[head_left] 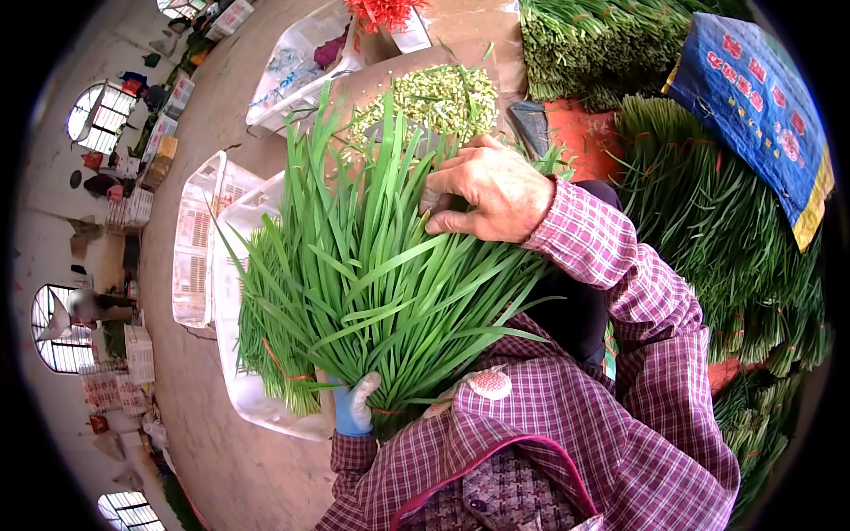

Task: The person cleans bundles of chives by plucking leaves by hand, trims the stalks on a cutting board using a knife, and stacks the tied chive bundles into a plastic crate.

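Observation:
A large bunch of garlic chives fans out in front of me, its long green leaves pointing away. My left hand, in a blue and white glove, is closed around the lower part of the bunch, near a red band. My bare right hand is at the upper right of the leaves, thumb and fingers pinched together at a chive leaf. Part of the left hand is hidden behind the leaves. Banded chives lie in a white crate just left of the bunch.
Another white crate stands farther left, and one with plastic bags is at the back. Cut trimmings are heaped ahead, beside red ties. Stacked chives line the right, partly under a blue sack.

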The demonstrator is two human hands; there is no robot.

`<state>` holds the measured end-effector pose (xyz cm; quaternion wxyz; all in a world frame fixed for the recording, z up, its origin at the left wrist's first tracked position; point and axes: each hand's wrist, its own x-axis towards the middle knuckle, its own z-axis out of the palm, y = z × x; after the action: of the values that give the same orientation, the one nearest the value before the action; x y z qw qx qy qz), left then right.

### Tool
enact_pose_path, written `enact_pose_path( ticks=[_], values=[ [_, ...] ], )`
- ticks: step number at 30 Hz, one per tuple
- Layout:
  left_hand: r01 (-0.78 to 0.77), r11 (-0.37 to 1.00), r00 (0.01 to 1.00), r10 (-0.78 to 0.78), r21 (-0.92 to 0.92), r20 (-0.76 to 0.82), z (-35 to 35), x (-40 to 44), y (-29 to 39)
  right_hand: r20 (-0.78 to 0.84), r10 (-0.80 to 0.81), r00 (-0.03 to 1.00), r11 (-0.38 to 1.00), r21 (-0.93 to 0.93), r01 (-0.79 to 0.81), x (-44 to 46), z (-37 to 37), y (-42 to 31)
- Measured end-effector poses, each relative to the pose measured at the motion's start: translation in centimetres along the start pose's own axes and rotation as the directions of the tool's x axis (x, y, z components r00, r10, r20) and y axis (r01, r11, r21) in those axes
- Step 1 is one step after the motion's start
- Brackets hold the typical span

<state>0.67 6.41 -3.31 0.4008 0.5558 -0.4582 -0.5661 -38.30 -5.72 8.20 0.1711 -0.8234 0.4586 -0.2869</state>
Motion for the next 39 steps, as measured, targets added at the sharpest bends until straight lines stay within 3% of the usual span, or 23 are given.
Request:
enact_pose_path(
  ticks=[9, 15, 17, 24, 26, 28, 30, 32, 36, 38, 39],
  values=[
    [-0.041, 0.984, 0.999, 0.043, -0.175, 0.011, -1.3, 0.3, -2.7, 0.004, -0.053, 0.999, 0.996, 0.072, 0.052, 0.2, 2.1, -0.6],
    [-0.011, 0.995, 1.000, 0.009, -0.102, -0.017, 1.3, -0.1, 0.8, 0.034, -0.018, 0.999, 0.992, 0.123, 0.014, 0.0, 3.0, -1.5],
    [-0.071, 0.997, 0.997, 0.072, 0.017, -0.012, 1.3, 0.0, 1.0, 0.049, 0.000, 0.999, 0.988, 0.157, -0.008, 0.0, 3.2, -1.6],
    [-0.101, 0.994, 0.992, 0.098, 0.044, 0.080, 1.4, -0.2, 1.4, -0.015, 0.047, 0.999, 0.974, 0.224, -0.042, -0.6, 4.3, -1.7],
    [-0.079, 0.997, 0.995, 0.079, 0.009, -0.052, 0.8, 0.0, 0.0, -0.290, -0.024, 0.957, 1.000, -0.022, 0.018, -1.1, 5.5, -2.1],
    [-0.061, 0.998, 0.997, 0.059, -0.031, -0.054, 0.0, 0.2, -1.0, -0.386, -0.003, 0.922, 0.997, -0.075, -0.028, -1.4, 6.6, -2.3],
    [-0.061, 0.996, 0.998, 0.062, -0.067, 0.009, -0.7, 0.0, -1.4, -0.611, 0.044, 0.791, 0.977, -0.139, -0.161, -1.4, 5.6, -0.6],
    [-0.076, 0.992, 0.994, 0.083, -0.102, 0.069, -1.3, -0.1, -2.1, -0.721, 0.144, 0.678, 0.968, -0.040, -0.248, -1.9, 2.6, 0.7],
    [-0.123, 0.985, 0.989, 0.133, -0.119, 0.072, 0.5, -0.2, -0.5, -0.683, 0.056, 0.728, 0.882, -0.308, -0.357, -2.5, -0.6, 3.2],
    [-0.111, 0.994, 0.993, 0.109, -0.026, -0.050, 3.1, -0.4, 2.3, -0.631, 0.064, 0.773, 0.874, -0.338, -0.349, -2.1, -1.8, 2.4],
    [-0.069, 0.994, 0.997, 0.071, -0.083, 0.024, 2.4, -0.8, 2.3, -0.597, 0.026, 0.802, 0.894, -0.344, -0.286, -1.8, -2.3, 1.8]
  ],
)
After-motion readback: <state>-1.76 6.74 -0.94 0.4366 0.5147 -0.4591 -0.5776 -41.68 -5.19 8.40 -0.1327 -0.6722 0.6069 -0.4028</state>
